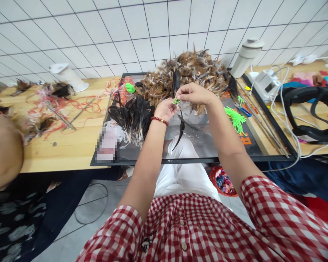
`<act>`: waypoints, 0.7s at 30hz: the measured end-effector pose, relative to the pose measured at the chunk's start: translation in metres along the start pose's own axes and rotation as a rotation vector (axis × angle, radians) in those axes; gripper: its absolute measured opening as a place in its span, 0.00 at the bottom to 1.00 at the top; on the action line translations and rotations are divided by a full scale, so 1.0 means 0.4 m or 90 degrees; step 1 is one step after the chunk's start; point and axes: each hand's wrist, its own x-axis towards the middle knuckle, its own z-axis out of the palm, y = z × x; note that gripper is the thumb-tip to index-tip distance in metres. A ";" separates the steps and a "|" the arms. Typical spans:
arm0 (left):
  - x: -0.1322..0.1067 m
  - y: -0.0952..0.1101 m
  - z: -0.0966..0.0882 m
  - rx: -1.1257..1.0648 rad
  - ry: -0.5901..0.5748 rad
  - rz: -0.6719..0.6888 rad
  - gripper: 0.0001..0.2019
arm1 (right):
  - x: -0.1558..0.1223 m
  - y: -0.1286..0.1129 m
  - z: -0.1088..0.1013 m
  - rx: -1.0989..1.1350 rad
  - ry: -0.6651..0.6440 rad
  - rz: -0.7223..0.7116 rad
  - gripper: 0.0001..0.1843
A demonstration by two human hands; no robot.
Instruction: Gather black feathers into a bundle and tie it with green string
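Note:
Both of my hands meet above a glass-topped board. My left hand, with a red bead bracelet on its wrist, is closed on a long dark feather that hangs down from it. My right hand pinches a thin green string at the feather's top end. Behind my hands lies a big heap of brown feathers. A bunch of black feathers lies to the left of my left hand.
Green strings lie on the board to the right, with blue-handled scissors and metal rods. A black headset, white cables, a white device and a white bottle stand right. Another person sits at the left by red strings.

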 end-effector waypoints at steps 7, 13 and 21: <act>-0.017 -0.020 0.005 0.081 -0.058 0.035 0.17 | -0.010 0.007 -0.014 -0.099 0.074 0.192 0.19; -0.008 -0.048 0.011 0.181 -0.028 0.099 0.21 | -0.005 -0.001 0.003 -0.116 -0.055 0.230 0.25; 0.030 -0.057 0.008 0.157 0.065 0.232 0.15 | -0.011 0.009 -0.008 -0.045 -0.042 0.250 0.15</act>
